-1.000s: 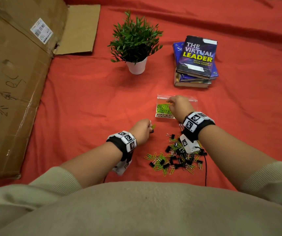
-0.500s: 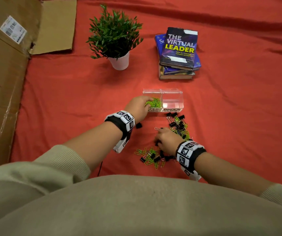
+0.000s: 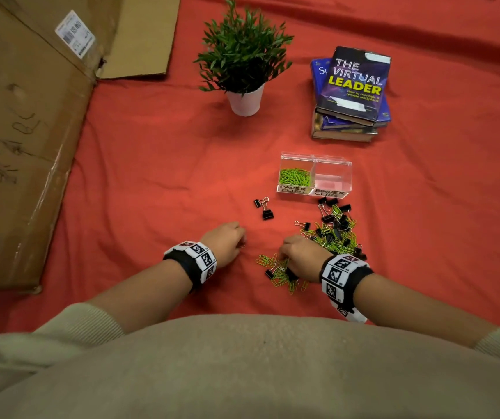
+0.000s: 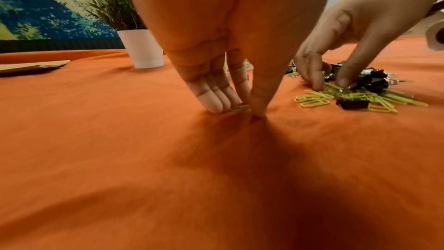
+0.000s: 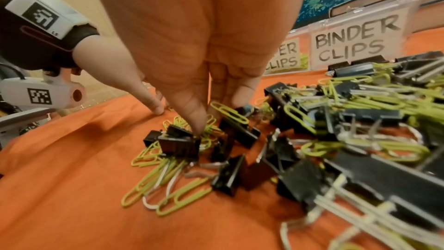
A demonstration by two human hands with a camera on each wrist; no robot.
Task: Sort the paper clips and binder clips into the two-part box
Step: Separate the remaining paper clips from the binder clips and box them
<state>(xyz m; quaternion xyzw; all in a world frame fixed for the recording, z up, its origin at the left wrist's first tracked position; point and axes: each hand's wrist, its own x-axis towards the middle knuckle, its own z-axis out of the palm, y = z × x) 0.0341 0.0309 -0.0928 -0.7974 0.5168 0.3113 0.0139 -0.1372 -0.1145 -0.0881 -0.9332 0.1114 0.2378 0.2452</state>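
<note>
The clear two-part box (image 3: 346,176) stands on the red cloth; its left part, labelled PAPER CLIPS, holds green paper clips (image 3: 294,176), and the BINDER CLIPS part (image 5: 348,45) looks bare. A mixed pile (image 3: 335,231) of green paper clips and black binder clips lies in front of it. My left hand (image 4: 242,109) is left of the pile, fingertips down on the cloth, pinching one green paper clip (image 4: 240,107). My right hand (image 5: 216,119) reaches into the pile's near-left end, thumb and fingertips closing on green paper clips (image 5: 228,113) among binder clips (image 5: 180,145).
Two black binder clips (image 3: 264,208) lie apart, left of the box. A potted plant (image 3: 244,71) and a stack of books (image 3: 351,92) stand behind. Flattened cardboard (image 3: 22,131) covers the left side. A paper roll (image 4: 436,35) shows at the far right.
My left hand has come back from the box's paper clip part to the cloth left of the pile. The right hand stays at the pile's near end.
</note>
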